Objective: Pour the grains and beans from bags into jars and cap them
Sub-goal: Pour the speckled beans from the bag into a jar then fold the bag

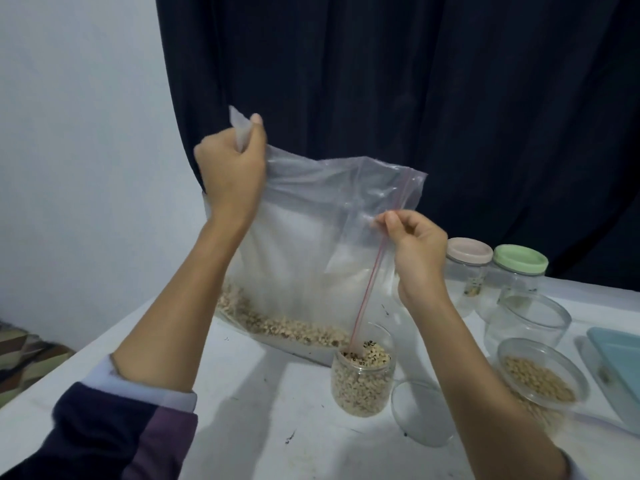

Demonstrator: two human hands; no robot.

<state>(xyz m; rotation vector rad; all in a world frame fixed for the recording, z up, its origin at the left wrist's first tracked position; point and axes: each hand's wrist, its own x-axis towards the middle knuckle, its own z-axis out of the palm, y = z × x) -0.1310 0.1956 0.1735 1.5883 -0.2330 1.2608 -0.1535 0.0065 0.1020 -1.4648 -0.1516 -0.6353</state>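
A large clear zip bag [304, 244] with a red seal strip hangs tilted over the white table [263, 393]. Pale beans lie along its lower edge, and its open corner dips into an uncapped jar [362, 381] nearly full of the same beans. My left hand [232, 168] grips the bag's raised bottom corner high up. My right hand [415, 251] pinches the bag at the red seal strip, above the jar.
To the right stand a jar with a beige lid [469, 251] and one with a green lid [519, 259], an empty open jar [528, 318], another open jar holding beans [542, 379], a clear empty jar [420, 412] and a blue tray [620, 355]. A dark curtain hangs behind.
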